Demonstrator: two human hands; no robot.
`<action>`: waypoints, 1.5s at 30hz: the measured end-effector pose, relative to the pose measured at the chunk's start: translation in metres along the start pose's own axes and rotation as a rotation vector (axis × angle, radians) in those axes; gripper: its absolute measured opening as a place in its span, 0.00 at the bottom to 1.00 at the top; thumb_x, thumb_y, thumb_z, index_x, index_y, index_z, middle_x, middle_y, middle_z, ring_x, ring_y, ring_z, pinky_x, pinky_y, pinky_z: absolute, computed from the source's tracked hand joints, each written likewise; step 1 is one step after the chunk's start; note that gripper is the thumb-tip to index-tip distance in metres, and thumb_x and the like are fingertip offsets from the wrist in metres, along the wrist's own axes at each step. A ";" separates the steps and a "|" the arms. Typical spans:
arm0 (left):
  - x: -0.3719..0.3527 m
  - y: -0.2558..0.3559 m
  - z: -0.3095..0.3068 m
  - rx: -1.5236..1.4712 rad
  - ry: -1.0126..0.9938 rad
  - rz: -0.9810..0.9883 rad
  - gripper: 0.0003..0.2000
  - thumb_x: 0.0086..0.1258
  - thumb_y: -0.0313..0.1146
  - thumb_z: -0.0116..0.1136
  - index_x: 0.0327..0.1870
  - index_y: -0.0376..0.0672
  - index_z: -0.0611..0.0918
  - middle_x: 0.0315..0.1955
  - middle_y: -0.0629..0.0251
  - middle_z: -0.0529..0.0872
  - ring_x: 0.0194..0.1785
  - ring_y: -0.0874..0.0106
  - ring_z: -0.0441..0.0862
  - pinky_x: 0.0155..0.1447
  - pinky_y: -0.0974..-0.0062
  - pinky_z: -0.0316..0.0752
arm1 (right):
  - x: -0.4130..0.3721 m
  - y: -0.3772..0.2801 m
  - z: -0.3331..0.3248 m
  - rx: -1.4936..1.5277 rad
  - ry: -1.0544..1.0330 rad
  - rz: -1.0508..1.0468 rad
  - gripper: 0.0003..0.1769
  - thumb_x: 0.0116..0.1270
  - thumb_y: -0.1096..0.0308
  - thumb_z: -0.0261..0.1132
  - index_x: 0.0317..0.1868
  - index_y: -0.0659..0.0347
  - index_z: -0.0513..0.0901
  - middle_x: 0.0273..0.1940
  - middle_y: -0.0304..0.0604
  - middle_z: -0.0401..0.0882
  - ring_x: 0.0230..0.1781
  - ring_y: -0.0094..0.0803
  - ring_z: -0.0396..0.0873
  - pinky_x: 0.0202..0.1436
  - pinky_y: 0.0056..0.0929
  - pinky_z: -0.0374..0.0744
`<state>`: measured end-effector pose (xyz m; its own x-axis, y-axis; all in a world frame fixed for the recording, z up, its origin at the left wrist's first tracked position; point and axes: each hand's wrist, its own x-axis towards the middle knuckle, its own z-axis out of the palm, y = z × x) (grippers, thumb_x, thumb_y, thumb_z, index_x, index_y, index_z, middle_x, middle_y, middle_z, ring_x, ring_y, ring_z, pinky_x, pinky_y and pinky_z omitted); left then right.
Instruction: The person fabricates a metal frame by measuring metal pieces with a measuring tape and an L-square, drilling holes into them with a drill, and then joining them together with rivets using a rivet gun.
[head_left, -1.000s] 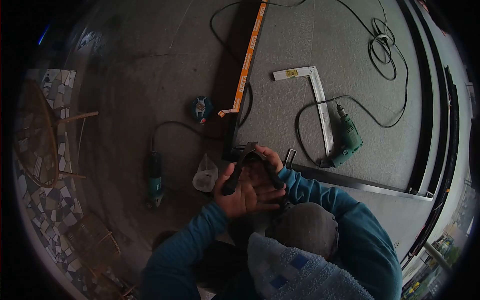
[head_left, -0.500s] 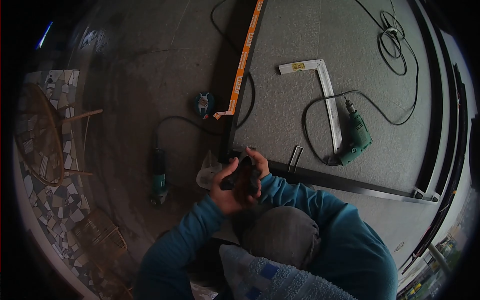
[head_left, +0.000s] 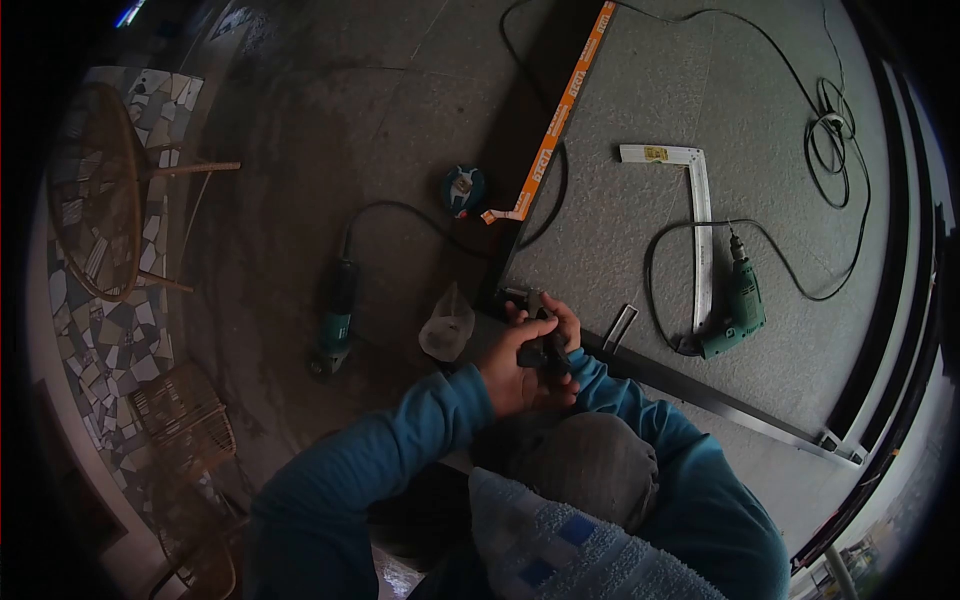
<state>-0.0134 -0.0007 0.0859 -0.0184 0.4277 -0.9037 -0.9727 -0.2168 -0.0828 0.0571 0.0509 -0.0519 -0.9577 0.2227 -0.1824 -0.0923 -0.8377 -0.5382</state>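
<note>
My left hand (head_left: 512,378) is curled around a small black piece (head_left: 545,352), whose kind I cannot make out. From the other side, my right hand (head_left: 566,322) closes on the same black piece, with its fingers partly hidden. Both hands are close together over the near corner of a dark metal frame (head_left: 665,385). Left of them stands a translucent plastic bag (head_left: 447,325) with something whitish in it. A small metal loop (head_left: 620,328) leans at the frame's edge, just right of my right hand.
Inside the frame lie a green drill (head_left: 742,305) and a metal square (head_left: 702,240). An angle grinder (head_left: 335,325) and a tape measure (head_left: 463,190) are on the floor to the left. Orange tape (head_left: 552,130) runs along one frame bar. Cords (head_left: 835,150) loop across the floor.
My view has turned, so the surroundings sit farther right. The fingers of my left hand have closed more over the black piece, and both hands are nearer each other.
</note>
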 end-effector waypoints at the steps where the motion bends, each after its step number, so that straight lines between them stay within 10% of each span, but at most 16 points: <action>1: -0.005 0.001 0.003 -0.044 -0.106 -0.040 0.18 0.63 0.51 0.55 0.37 0.45 0.71 0.24 0.66 0.72 0.28 0.72 0.74 0.33 0.79 0.72 | -0.002 0.002 0.001 0.038 0.048 -0.004 0.29 0.58 0.59 0.63 0.59 0.52 0.66 0.49 0.49 0.74 0.49 0.36 0.75 0.55 0.33 0.74; 7: 0.016 -0.023 -0.007 -0.461 -0.355 0.023 0.20 0.63 0.52 0.55 0.33 0.40 0.72 0.20 0.66 0.73 0.23 0.76 0.72 0.29 0.81 0.69 | 0.005 -0.009 0.027 0.113 0.235 -0.054 0.20 0.62 0.58 0.59 0.50 0.59 0.73 0.51 0.50 0.73 0.45 0.41 0.76 0.46 0.33 0.79; 9: 0.025 -0.028 -0.013 -0.422 -0.381 0.026 0.19 0.63 0.51 0.55 0.31 0.41 0.73 0.19 0.66 0.73 0.21 0.78 0.70 0.26 0.82 0.67 | -0.006 -0.001 -0.002 -0.570 0.308 0.176 0.30 0.60 0.66 0.61 0.62 0.54 0.61 0.55 0.64 0.67 0.50 0.40 0.75 0.57 0.32 0.74; 10: 0.029 -0.029 -0.015 -0.317 -0.315 0.016 0.18 0.62 0.50 0.56 0.31 0.42 0.73 0.20 0.67 0.73 0.19 0.79 0.69 0.25 0.83 0.65 | -0.003 0.008 -0.036 0.269 0.225 0.355 0.34 0.58 0.63 0.64 0.63 0.57 0.59 0.57 0.67 0.64 0.50 0.40 0.74 0.58 0.32 0.74; 14: 0.023 -0.024 -0.011 -0.194 -0.133 0.010 0.15 0.61 0.46 0.58 0.31 0.43 0.74 0.21 0.67 0.75 0.19 0.79 0.69 0.24 0.83 0.66 | 0.006 0.000 -0.033 0.293 0.246 0.339 0.34 0.58 0.60 0.64 0.61 0.62 0.61 0.51 0.59 0.71 0.46 0.37 0.76 0.53 0.29 0.76; 16: 0.014 -0.018 -0.013 -0.119 -0.116 -0.019 0.14 0.62 0.45 0.58 0.32 0.43 0.74 0.22 0.67 0.76 0.20 0.79 0.71 0.26 0.82 0.68 | 0.030 -0.007 -0.049 0.791 0.203 0.980 0.27 0.61 0.61 0.60 0.56 0.68 0.64 0.41 0.49 0.76 0.42 0.34 0.76 0.48 0.28 0.76; 20: -0.003 -0.010 -0.034 0.247 -0.103 -0.061 0.13 0.63 0.45 0.56 0.35 0.43 0.75 0.24 0.66 0.77 0.24 0.77 0.74 0.34 0.79 0.74 | 0.045 -0.037 -0.022 0.324 0.338 1.209 0.17 0.63 0.64 0.55 0.47 0.68 0.70 0.36 0.44 0.77 0.37 0.32 0.76 0.40 0.28 0.78; 22: -0.017 -0.003 -0.041 0.421 -0.036 0.020 0.14 0.64 0.45 0.54 0.36 0.43 0.75 0.23 0.67 0.77 0.23 0.77 0.73 0.33 0.79 0.72 | 0.050 -0.054 -0.026 0.098 0.089 1.258 0.16 0.64 0.63 0.54 0.46 0.67 0.73 0.37 0.45 0.77 0.36 0.33 0.77 0.39 0.28 0.78; 24: -0.010 0.010 -0.066 0.420 -0.039 -0.071 0.13 0.67 0.45 0.50 0.35 0.43 0.74 0.16 0.70 0.71 0.17 0.79 0.66 0.21 0.82 0.60 | 0.060 -0.081 -0.033 -0.136 0.010 1.397 0.18 0.64 0.61 0.55 0.47 0.67 0.75 0.32 0.41 0.79 0.28 0.24 0.77 0.30 0.21 0.80; 27: -0.023 0.025 -0.074 0.403 -0.140 -0.101 0.16 0.70 0.46 0.43 0.38 0.39 0.73 0.10 0.72 0.64 0.11 0.81 0.55 0.17 0.83 0.54 | 0.077 -0.091 -0.072 0.383 -0.223 1.728 0.22 0.65 0.59 0.54 0.52 0.67 0.71 0.26 0.36 0.77 0.15 0.12 0.70 0.15 0.08 0.70; 30: -0.025 0.027 -0.072 0.423 -0.165 -0.107 0.18 0.70 0.48 0.43 0.39 0.39 0.73 0.10 0.72 0.63 0.11 0.81 0.54 0.17 0.83 0.53 | 0.073 -0.079 -0.060 0.366 -0.125 1.804 0.22 0.65 0.57 0.53 0.53 0.64 0.71 0.27 0.37 0.77 0.19 0.16 0.73 0.20 0.11 0.72; 35: -0.008 -0.001 -0.050 0.546 -0.064 -0.082 0.19 0.69 0.53 0.44 0.34 0.44 0.75 0.09 0.74 0.63 0.11 0.81 0.55 0.15 0.83 0.51 | 0.043 -0.056 -0.018 0.096 -0.210 1.308 0.16 0.64 0.55 0.52 0.44 0.57 0.74 0.33 0.41 0.77 0.36 0.32 0.76 0.37 0.27 0.76; 37: 0.000 -0.007 -0.053 0.553 0.049 -0.026 0.16 0.67 0.55 0.48 0.39 0.52 0.74 0.11 0.75 0.65 0.13 0.81 0.59 0.17 0.83 0.53 | 0.031 -0.052 0.004 0.100 0.159 1.134 0.15 0.63 0.56 0.53 0.42 0.57 0.75 0.36 0.41 0.78 0.39 0.36 0.75 0.45 0.34 0.74; 45: -0.003 -0.008 -0.058 0.529 -0.051 -0.052 0.15 0.65 0.54 0.51 0.33 0.52 0.71 0.14 0.73 0.68 0.15 0.79 0.63 0.17 0.81 0.54 | 0.027 -0.031 -0.009 0.171 0.109 1.005 0.15 0.61 0.57 0.55 0.42 0.59 0.75 0.38 0.44 0.77 0.40 0.40 0.75 0.50 0.39 0.72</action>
<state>0.0082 -0.0511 0.0649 0.0349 0.4714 -0.8812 -0.9561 0.2724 0.1078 0.0363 0.0874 -0.0472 -0.5848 -0.5845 -0.5624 0.6933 -0.7201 0.0276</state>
